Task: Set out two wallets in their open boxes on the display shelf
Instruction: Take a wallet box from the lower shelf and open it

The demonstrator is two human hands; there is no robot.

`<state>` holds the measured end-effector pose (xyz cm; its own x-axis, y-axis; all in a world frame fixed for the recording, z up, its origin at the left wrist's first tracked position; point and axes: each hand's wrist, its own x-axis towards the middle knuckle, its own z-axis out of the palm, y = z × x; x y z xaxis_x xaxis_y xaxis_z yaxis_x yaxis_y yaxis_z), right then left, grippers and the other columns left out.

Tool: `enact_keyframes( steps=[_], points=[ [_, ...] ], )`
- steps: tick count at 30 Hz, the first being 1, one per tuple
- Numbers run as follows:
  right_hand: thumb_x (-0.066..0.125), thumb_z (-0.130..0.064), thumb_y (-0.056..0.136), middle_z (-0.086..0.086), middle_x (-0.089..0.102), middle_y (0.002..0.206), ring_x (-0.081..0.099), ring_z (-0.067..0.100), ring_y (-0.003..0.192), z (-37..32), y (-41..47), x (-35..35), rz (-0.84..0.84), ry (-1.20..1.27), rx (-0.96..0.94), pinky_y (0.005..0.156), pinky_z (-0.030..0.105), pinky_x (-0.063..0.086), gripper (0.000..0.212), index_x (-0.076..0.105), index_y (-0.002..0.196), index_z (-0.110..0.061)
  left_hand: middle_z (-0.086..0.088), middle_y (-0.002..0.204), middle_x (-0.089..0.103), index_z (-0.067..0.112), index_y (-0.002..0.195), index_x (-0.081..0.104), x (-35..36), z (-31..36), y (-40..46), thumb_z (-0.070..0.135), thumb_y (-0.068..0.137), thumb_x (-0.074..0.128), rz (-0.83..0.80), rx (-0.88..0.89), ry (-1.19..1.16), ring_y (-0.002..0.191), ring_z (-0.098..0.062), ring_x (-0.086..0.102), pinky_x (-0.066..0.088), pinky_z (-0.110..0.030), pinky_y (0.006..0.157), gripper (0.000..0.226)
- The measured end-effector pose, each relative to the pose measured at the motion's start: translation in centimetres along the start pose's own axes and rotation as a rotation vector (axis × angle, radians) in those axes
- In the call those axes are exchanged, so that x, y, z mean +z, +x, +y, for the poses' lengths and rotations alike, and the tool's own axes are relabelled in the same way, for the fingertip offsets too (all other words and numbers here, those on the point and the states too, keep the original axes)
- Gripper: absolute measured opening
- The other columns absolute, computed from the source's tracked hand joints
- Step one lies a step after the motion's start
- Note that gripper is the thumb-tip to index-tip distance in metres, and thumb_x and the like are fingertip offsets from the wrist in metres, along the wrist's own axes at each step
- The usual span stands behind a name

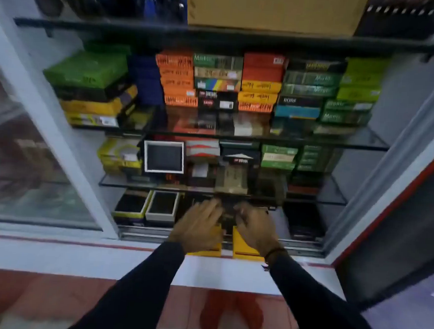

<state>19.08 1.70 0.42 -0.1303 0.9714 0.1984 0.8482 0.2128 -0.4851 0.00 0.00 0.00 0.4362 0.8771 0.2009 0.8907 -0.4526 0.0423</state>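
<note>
Both of my hands reach into the bottom shelf of the glass display cabinet (305, 243). My left hand (198, 226) lies over a yellow open box (209, 249), gripping it from above. My right hand (255, 229) covers a second yellow open box (242, 246) in the same way. Both boxes stick out a little over the shelf's front rail. A dark wallet-like thing (229, 217) shows between my fingertips, and blur hides which box it lies in. The hands hide the boxes' insides.
Two open boxes with dark wallets, yellow-rimmed (131, 207) and white-rimmed (163, 208), stand left of my hands. Dark wallets (305, 225) lie to the right. Glass shelves above carry stacked coloured boxes (217, 80). A sliding glass door (25, 157) is at the left.
</note>
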Motion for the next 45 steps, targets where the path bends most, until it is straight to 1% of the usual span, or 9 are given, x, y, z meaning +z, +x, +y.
enact_keyframes(
  steps=[2,4,6,9,17,26,31,36,45],
  points=[
    [0.051,-0.022,0.089,0.014,0.073,0.106,0.069,0.031,0.09,0.2,0.1,2.2,-0.388,0.183,0.206,0.079,0.038,0.057,0.03,0.068,0.113,-0.016,-0.009,0.148,0.044,0.017,0.145,0.04,2.4,0.1,0.6,0.056,0.077,0.06,-0.193,-0.05,-0.076,0.124,-0.032,0.055,0.046,-0.044,0.103,0.081],
    [0.055,-0.027,0.084,0.021,0.073,0.09,0.061,0.024,0.059,0.1,-0.1,4.3,-0.682,0.345,0.381,0.049,0.028,0.049,0.032,0.068,0.104,-0.005,-0.009,0.155,0.039,0.019,0.154,0.026,4.7,-0.1,0.9,0.058,0.066,0.072,-0.342,-0.106,-0.089,0.124,-0.033,0.055,0.045,-0.045,0.101,0.106],
    [0.048,-0.039,0.078,0.016,0.063,0.065,0.04,0.017,0.041,0.1,-0.1,5.7,-0.795,0.489,0.548,0.041,0.019,0.026,0.033,0.063,0.089,-0.011,-0.011,0.161,0.033,0.017,0.159,0.014,6.9,-0.4,1.7,0.056,0.06,0.079,-0.429,-0.135,-0.072,0.128,-0.035,0.053,0.043,-0.046,0.104,0.125],
    [0.039,-0.027,0.088,0.014,0.055,0.062,0.034,0.019,0.044,0.7,0.1,7.4,-0.839,0.592,0.649,0.048,0.021,0.02,0.021,0.054,0.09,-0.011,-0.012,0.159,0.038,0.014,0.157,0.018,9.3,-1.3,2.4,0.05,0.057,0.087,-0.484,-0.17,-0.065,0.134,-0.035,0.051,0.043,-0.045,0.108,0.126],
    [0.052,-0.042,0.073,0.004,0.054,0.054,0.039,0.015,0.043,3.0,0.9,8.8,-0.793,0.881,0.792,0.038,0.017,0.021,0.027,0.066,0.081,-0.02,-0.007,0.144,0.045,0.022,0.157,0.017,8.8,-3.6,3.5,0.044,0.046,0.088,-0.435,-0.122,-0.223,0.113,-0.033,0.06,0.055,-0.04,0.085,0.134],
    [0.07,-0.025,0.08,0.002,0.064,0.053,0.054,0.012,0.04,2.1,1.4,11.4,-0.437,0.305,0.675,0.041,0.021,0.044,0.021,0.07,0.067,-0.009,0.014,0.137,0.03,0.046,0.13,0.051,3.9,-8.6,0.6,0.047,0.05,0.082,-0.411,-0.215,-0.623,0.122,-0.02,0.045,0.055,-0.038,0.092,0.085],
    [0.068,-0.015,0.077,0.006,0.069,0.067,0.071,0.026,0.071,1.7,1.4,12.0,-0.357,0.265,0.657,0.057,0.028,0.054,0.011,0.071,0.073,-0.005,0.002,0.134,0.033,0.048,0.122,0.057,3.0,-11.6,-3.1,0.027,0.072,0.082,-0.278,-0.546,-0.85,0.125,-0.025,0.047,0.053,-0.029,0.089,0.06],
    [0.065,-0.014,0.074,0.0,0.061,0.055,0.06,0.018,0.055,1.2,1.3,12.2,-0.273,0.257,0.617,0.045,0.02,0.04,0.014,0.063,0.06,-0.01,-0.016,0.132,0.055,0.013,0.134,0.062,3.9,-12.5,-5.6,-0.003,0.097,0.052,-0.024,-0.861,-0.82,0.123,-0.041,0.057,0.05,-0.036,0.09,0.042],
    [0.063,-0.022,0.083,0.001,0.063,0.057,0.057,0.011,0.052,1.5,0.9,11.4,-0.146,0.166,0.417,0.047,0.019,0.041,0.026,0.07,0.063,-0.008,-0.024,0.121,0.066,0.004,0.133,0.051,6.2,-9.8,-5.3,-0.009,0.088,0.059,0.053,-1.169,-0.771,0.113,-0.046,0.063,0.056,-0.057,0.09,0.048]
  ],
)
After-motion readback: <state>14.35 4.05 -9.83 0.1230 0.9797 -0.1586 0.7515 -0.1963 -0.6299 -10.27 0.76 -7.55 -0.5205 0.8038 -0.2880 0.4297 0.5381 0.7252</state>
